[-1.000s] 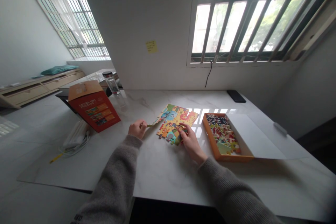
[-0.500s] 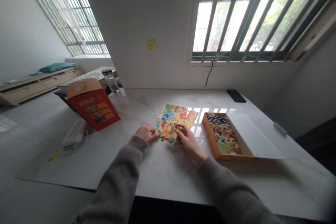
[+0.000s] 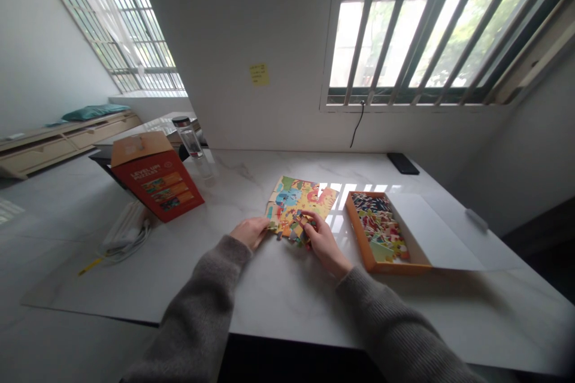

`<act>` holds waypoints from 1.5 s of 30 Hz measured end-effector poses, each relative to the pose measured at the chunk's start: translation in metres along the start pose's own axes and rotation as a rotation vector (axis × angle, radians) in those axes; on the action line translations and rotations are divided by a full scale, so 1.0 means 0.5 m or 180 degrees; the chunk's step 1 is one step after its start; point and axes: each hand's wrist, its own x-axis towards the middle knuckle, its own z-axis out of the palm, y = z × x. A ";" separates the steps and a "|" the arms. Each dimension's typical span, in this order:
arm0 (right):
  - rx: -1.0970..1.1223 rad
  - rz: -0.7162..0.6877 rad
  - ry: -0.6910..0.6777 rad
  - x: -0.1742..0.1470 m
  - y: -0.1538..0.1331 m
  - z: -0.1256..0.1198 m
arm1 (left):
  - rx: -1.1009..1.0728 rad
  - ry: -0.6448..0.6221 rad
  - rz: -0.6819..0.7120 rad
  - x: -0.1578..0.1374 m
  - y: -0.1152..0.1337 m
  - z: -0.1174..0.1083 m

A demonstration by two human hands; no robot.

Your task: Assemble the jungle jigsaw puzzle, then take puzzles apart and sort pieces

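Observation:
A partly joined jigsaw puzzle with bright animal pictures lies flat on the white marbled table; its near edge is ragged. At its lower left corner is my left hand, fingers pinched together on a small puzzle piece at the edge, mostly hidden by the fingertips. My right hand is over the near right part of the puzzle, with thumb and fingers curled around several loose puzzle pieces. Exactly how many it holds is hidden.
To the right, an orange box holds many loose pieces, its white flap spread rightward. A black phone lies behind it. On the left stand a red puzzle box, a glass bottle and a white power strip with cable.
My left hand's fingertips have closed in against the puzzle's lower left corner with the piece. My right hand has hardly moved. The view has shifted slightly.

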 end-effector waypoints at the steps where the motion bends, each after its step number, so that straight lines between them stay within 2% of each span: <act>1: -0.0005 -0.0002 -0.0004 0.001 0.003 -0.001 | 0.0078 -0.0023 -0.0060 -0.005 0.011 0.002; 5: -0.0022 -0.0029 -0.0009 0.003 0.008 -0.003 | 0.0272 -0.0014 -0.0366 -0.026 0.034 0.006; 8: -0.0042 -0.0047 -0.0012 0.003 0.009 -0.004 | 0.0075 -0.0061 -0.0538 -0.033 0.017 -0.004; 11: -0.0047 -0.0032 -0.0005 0.002 0.007 -0.003 | -0.0376 0.0006 -0.0502 -0.027 -0.013 -0.022; 14: -0.0039 -0.0010 0.0004 0.000 0.004 -0.003 | -0.0521 0.0203 -0.0197 -0.018 -0.035 -0.034; 17: -0.0041 -0.0003 0.0014 -0.002 -0.002 -0.001 | -0.0276 0.0437 0.0134 -0.010 -0.030 -0.032; 19: -0.0024 0.0022 0.0016 -0.005 -0.008 0.002 | -0.0143 0.0664 0.0367 -0.004 -0.010 -0.023; 21: 0.0118 0.0112 -0.0034 -0.009 -0.014 0.007 | 0.0015 0.1116 0.0765 0.005 0.022 -0.009; 23: 0.0483 0.0283 -0.0105 -0.013 -0.019 0.009 | 0.0239 0.1632 0.1235 0.014 0.059 0.009; 24: 0.0717 0.0383 -0.0124 -0.013 -0.020 0.008 | 0.0330 0.1769 0.1403 0.018 0.077 0.017; 26: 0.1080 0.0526 -0.0107 -0.012 -0.021 0.004 | 0.0353 0.1702 0.1590 0.025 0.106 0.030; 28: 0.1032 0.0464 -0.0070 -0.010 -0.020 -0.003 | 0.0115 0.1398 0.1601 0.029 0.124 0.035; 30: 0.0619 0.0126 -0.0018 -0.009 -0.019 -0.006 | -0.0450 0.1301 0.1250 0.033 0.133 0.037; 33: -0.0035 -0.0511 0.0071 -0.014 -0.019 0.002 | -0.2006 0.1464 0.0103 0.048 0.143 0.045; 35: -0.0331 -0.0775 0.0039 -0.017 -0.020 0.011 | -0.3139 0.1023 -0.0433 0.063 0.150 0.058; 37: -0.0591 -0.0923 -0.0039 -0.016 -0.022 0.012 | -0.3822 0.0407 -0.0557 0.076 0.155 0.071; 38: -0.0733 -0.1003 -0.0015 -0.013 -0.022 0.008 | -0.3943 0.0309 -0.0552 0.080 0.154 0.074; 39: -0.0906 -0.1091 0.0075 -0.009 -0.022 0.001 | -0.3943 0.0417 -0.0556 0.083 0.150 0.075; 42: -0.1766 -0.1413 0.0395 0.006 -0.017 -0.036 | -0.3616 0.1239 -0.0758 0.086 0.115 0.066; 43: -0.2116 -0.1506 0.0328 0.008 -0.013 -0.049 | -0.3560 0.1431 -0.0908 0.086 0.099 0.062; 45: -0.2758 -0.1640 -0.0133 0.006 -0.005 -0.064 | -0.3638 0.1555 -0.1218 0.086 0.066 0.056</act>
